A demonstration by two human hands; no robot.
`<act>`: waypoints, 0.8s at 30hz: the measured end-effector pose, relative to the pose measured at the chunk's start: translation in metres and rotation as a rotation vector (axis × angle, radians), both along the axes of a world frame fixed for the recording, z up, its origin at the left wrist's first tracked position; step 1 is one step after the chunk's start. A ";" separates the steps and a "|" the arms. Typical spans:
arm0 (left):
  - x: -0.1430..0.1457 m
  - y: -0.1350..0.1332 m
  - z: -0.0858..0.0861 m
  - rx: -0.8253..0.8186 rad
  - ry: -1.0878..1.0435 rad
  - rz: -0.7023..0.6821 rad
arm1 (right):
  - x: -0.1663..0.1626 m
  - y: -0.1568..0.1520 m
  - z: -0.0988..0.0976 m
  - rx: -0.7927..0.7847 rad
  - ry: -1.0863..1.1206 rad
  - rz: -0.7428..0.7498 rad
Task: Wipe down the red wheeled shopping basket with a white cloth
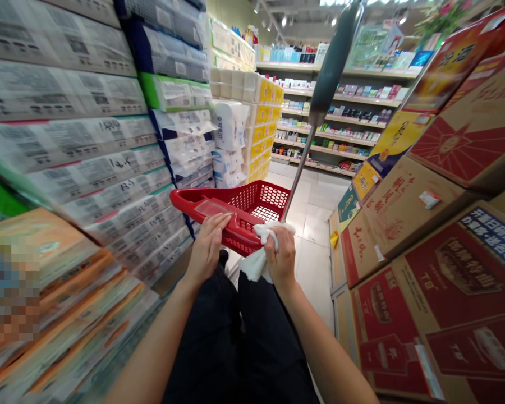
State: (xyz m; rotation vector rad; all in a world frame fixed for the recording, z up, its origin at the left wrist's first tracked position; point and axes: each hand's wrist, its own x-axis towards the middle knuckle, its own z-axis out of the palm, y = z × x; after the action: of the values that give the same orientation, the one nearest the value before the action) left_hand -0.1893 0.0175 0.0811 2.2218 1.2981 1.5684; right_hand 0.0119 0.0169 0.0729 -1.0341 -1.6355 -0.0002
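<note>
A red plastic shopping basket (252,199) stands on the floor in front of my legs, and it looks to hold nothing. My left hand (207,247) rests on the basket's near rim with its fingers laid flat over the folded red handle. My right hand (281,255) is closed on a white cloth (256,261) and presses it against the rim at the near right corner. A grey pull handle (332,67) on a thin metal rod rises from the basket up to the top of the view.
Stacked packs of tissue paper (88,163) wall the left side. Red and brown cardboard boxes (437,252) are piled on the right. A narrow tiled aisle (315,224) runs ahead to shelves of goods (340,134) at the far end.
</note>
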 end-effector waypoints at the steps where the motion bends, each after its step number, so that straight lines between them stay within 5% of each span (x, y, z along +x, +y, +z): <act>1: -0.002 0.000 0.001 -0.006 -0.008 0.005 | -0.005 -0.006 0.003 0.001 -0.087 -0.042; 6: -0.005 0.010 0.001 -0.017 -0.029 -0.019 | -0.039 -0.016 0.020 -0.075 -0.492 -0.281; 13: 0.003 0.019 -0.002 0.005 -0.062 -0.061 | -0.076 0.010 0.038 -0.178 -0.684 -0.317; 20: 0.000 0.020 -0.004 0.022 -0.038 -0.062 | -0.014 0.003 0.004 0.122 -0.592 -0.084; 24: 0.008 0.020 -0.005 0.027 -0.042 -0.070 | 0.039 0.022 -0.014 0.168 -0.341 0.205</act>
State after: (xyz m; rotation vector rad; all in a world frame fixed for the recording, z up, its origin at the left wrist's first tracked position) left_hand -0.1809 0.0379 0.0761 2.2120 1.1811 1.6083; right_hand 0.0511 0.0394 0.0589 -0.7629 -2.0081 -0.1840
